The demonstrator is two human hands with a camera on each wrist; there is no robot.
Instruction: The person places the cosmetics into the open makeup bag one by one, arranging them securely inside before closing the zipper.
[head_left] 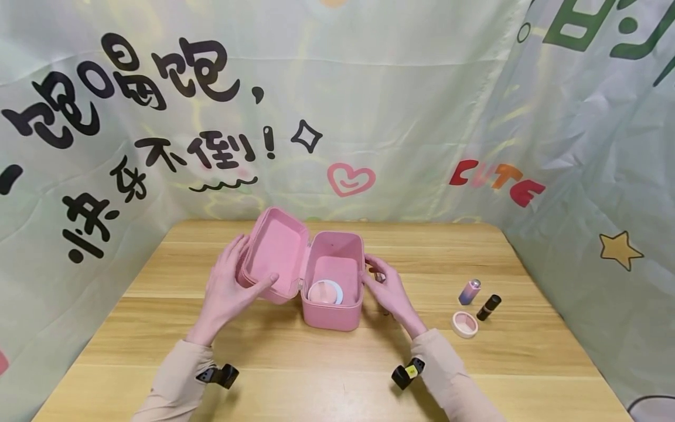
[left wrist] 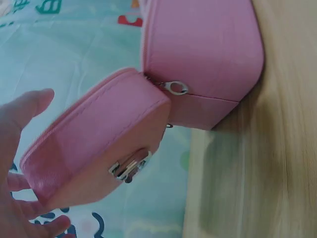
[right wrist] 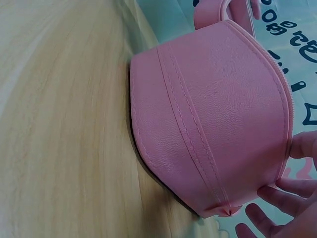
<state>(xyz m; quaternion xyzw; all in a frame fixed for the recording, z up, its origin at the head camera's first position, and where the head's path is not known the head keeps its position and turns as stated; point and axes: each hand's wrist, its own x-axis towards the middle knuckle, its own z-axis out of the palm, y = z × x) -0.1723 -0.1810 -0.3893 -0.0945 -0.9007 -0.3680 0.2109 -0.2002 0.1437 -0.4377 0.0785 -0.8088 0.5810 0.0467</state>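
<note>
Case: a pink case [head_left: 333, 305] is set on the table [head_left: 295, 357], near its middle, with the opening turned up.
Lid: the lid [head_left: 275, 253] is swung open to the left of the case and is tilted, its pink lining turned up and to the right. In the left wrist view the lid's outer shell [left wrist: 99, 144] is seen with a metal zip pull [left wrist: 130, 166] on its edge; a second pull [left wrist: 177, 88] is seen on the case body.
Compact: a round pink compact [head_left: 324, 292] with a pale rim is seen inside the case, leaned against its near wall.
Left hand: the left hand [head_left: 228, 287] is closed round the lid, the thumb laid on the lining at the near edge and the fingers spread behind the outer shell.
Right hand: the right hand [head_left: 386, 288] is placed against the right wall of the case, fingers straight and slightly spread; no curl round the case is seen. In the right wrist view the fingertips [right wrist: 270, 196] are seen at the case rim.
Right of table: a pink-to-purple bottle [head_left: 469, 291], a black tube [head_left: 488, 307] and a small round pot [head_left: 465, 324] are grouped well apart from the case.
Backdrop: a pale green printed cloth [head_left: 422, 117] is hung behind and to both sides of the table.
</note>
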